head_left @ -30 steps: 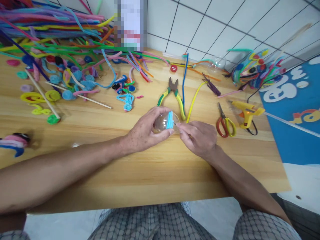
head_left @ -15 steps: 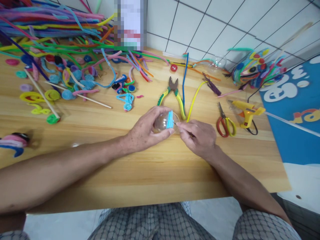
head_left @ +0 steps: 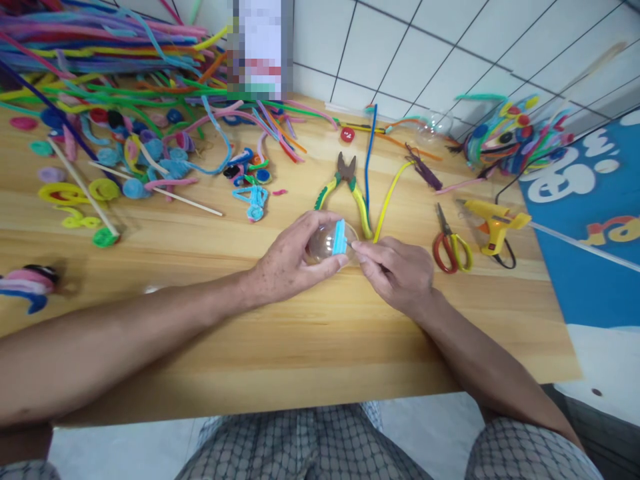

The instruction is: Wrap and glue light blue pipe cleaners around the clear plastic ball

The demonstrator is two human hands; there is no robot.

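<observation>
My left hand [head_left: 293, 260] is curled around a clear plastic ball [head_left: 324, 243] just above the wooden table [head_left: 280, 347]. A light blue pipe cleaner [head_left: 340, 237] runs over the ball's right side. My right hand [head_left: 397, 270] is closed in a pinch, its thumb and forefinger touching the ball's right edge beside the blue pipe cleaner. What the pinch holds is too small to make out.
Yellow-handled pliers [head_left: 347, 190] lie just behind the hands, with a yellow pipe cleaner [head_left: 387, 200] and a blue one [head_left: 369, 157] beside them. Red-and-yellow scissors [head_left: 451, 245] and a yellow glue gun [head_left: 493, 225] lie to the right. A heap of coloured pipe cleaners [head_left: 100, 67] fills the far left.
My right hand's fingertips have moved slightly closer to the ball. Both hands otherwise hold the same place.
</observation>
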